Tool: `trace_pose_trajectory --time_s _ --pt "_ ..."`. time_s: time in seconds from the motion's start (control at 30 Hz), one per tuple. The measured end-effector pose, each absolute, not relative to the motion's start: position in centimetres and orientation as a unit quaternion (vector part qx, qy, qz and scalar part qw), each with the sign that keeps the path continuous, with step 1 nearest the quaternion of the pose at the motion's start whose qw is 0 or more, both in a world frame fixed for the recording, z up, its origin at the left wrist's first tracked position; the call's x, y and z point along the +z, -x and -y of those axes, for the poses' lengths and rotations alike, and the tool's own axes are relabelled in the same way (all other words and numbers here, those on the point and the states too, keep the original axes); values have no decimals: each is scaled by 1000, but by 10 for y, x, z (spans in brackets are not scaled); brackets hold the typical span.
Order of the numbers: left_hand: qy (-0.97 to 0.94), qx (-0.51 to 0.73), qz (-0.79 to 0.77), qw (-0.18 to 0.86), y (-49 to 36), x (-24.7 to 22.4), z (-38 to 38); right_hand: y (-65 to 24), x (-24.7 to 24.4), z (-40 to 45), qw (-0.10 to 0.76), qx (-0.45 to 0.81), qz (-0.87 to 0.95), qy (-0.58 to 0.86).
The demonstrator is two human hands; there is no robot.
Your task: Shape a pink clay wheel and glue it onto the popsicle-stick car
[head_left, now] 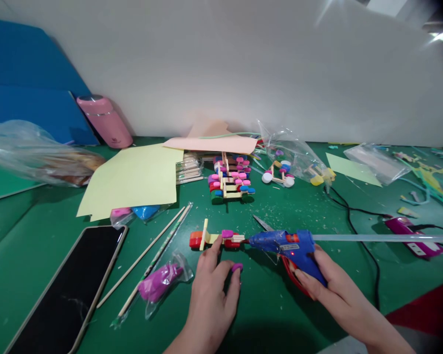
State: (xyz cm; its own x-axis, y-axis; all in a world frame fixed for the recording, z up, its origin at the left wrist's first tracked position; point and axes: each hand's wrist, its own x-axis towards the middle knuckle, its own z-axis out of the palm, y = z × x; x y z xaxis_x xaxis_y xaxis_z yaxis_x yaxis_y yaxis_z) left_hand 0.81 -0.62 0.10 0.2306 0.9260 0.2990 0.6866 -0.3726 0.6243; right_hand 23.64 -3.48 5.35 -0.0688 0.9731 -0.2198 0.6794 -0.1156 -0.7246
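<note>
My right hand (339,290) is wrapped round the handle of a blue hot glue gun (297,248), with a long clear glue stick (376,238) running out of its back. The gun's nozzle touches or nearly touches the right end of a small model of sticks and coloured clay (214,239). My left hand (212,290) pinches a small purple clay piece (237,267) between thumb and a finger, while its index fingertip rests on the model. Beneath the glue gun lie scissors (263,223), partly hidden, with red handles.
Several finished-looking stick models (232,182) stand behind. At left are a black phone (68,290), wooden sticks (143,255), bagged purple clay (160,282), yellow paper (133,179) and a pink bottle (107,123). A black cord (371,260) and purple power strip (413,238) lie at right.
</note>
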Motion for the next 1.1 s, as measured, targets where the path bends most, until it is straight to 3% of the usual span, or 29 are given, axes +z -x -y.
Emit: trace_pose_trajectory --time_s 1.1 --pt "-764 328 -526 178 -8 2 6 -232 57 31 203 348 635 659"
